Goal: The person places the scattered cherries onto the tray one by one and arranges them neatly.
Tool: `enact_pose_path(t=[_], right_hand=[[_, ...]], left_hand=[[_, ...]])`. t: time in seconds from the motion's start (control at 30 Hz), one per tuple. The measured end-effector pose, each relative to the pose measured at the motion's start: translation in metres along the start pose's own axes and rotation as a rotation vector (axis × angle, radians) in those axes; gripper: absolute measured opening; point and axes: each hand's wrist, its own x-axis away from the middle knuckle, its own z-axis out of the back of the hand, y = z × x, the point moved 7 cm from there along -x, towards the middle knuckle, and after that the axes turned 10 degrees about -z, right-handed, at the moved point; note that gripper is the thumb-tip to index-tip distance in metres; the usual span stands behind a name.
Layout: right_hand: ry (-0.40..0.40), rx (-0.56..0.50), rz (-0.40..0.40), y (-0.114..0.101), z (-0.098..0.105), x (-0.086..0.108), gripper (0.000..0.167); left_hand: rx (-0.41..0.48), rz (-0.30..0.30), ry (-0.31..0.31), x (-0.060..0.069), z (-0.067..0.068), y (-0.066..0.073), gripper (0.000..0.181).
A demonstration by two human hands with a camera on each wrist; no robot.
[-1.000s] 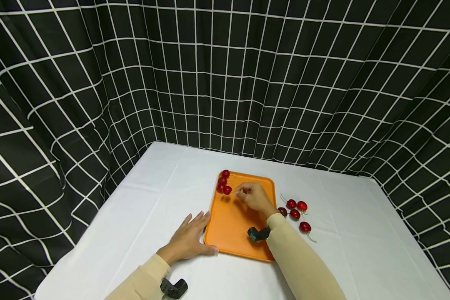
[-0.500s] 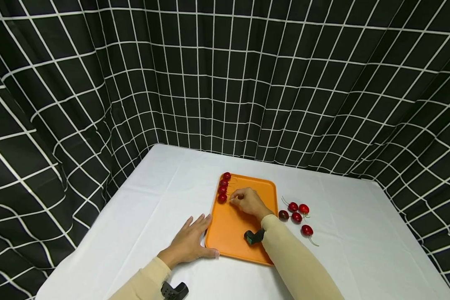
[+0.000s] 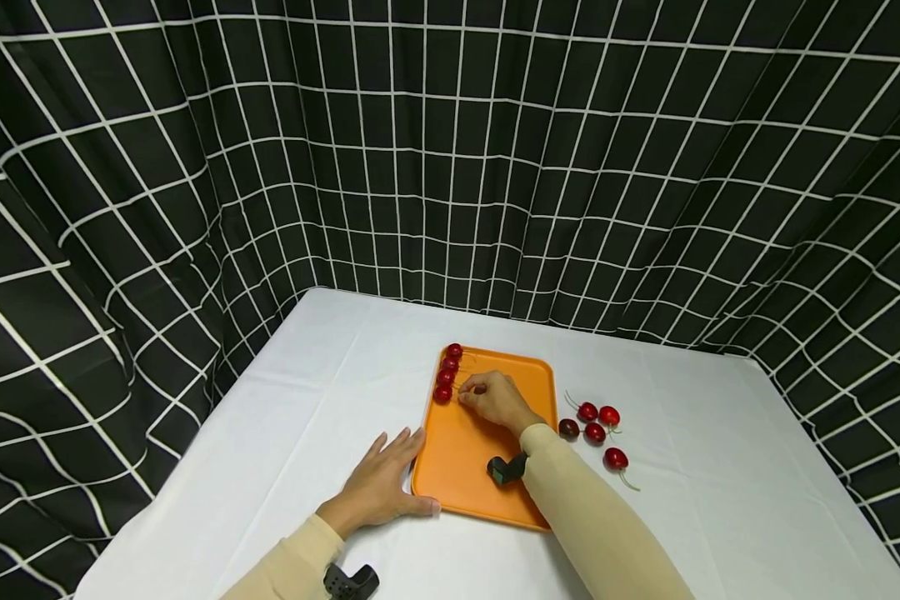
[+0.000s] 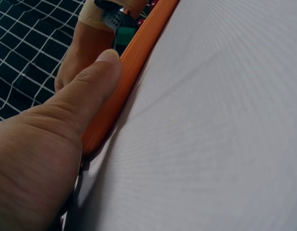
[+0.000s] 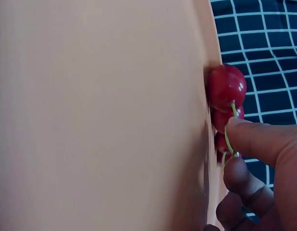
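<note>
Along the left side of the orange tray [image 3: 487,492], several red cherries stand in a row with their stems pointing right. My right hand [image 3: 498,398] is over the tray, pinching the thin green stem of the nearest cherry [image 3: 442,394] between thumb and finger. The right wrist view shows that cherry [image 5: 227,86] against the tray's raised rim, and others partly hidden behind it. My left hand [image 3: 381,481] lies at the tray's near left corner, fingers extended along its left edge. Its thumb [image 4: 91,89] touches the near rim in the left wrist view.
Right of the tray, several loose cherries [image 3: 594,432] lie on the white tablecloth [image 3: 300,400], one of them darker [image 3: 568,428]. A black curtain with a white grid [image 3: 450,150] surrounds the table at the back and sides.
My right hand has brought the cherry down and left by its stem, from above the tray to the near end of the row. My left hand has stayed at the corner.
</note>
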Motion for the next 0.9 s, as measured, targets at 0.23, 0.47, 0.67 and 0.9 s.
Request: enact_pose_path(t=[0.23,0.47,0.67,0.9], right_hand=[[0.013,-0.022,-0.017,0.001,0.000,-0.001,0.008],[-0.008,-0.041,-0.038,0.003,0.000,0.001,0.009],[-0.016,-0.130,-0.064,0.004,0.013,0.008,0.011],[0.054,-0.247,-0.053,0.005,0.051,0.022,0.015]], left_hand=[[0.006,0.001,0.002,0.000,0.000,0.000,0.115],[0.002,0.005,-0.006,0.000,-0.002,-0.001,0.116],[-0.008,0.000,-0.005,0.000,-0.002,0.000,0.116],[-0.005,0.005,-0.007,0.000,-0.001,-0.001,0.115]])
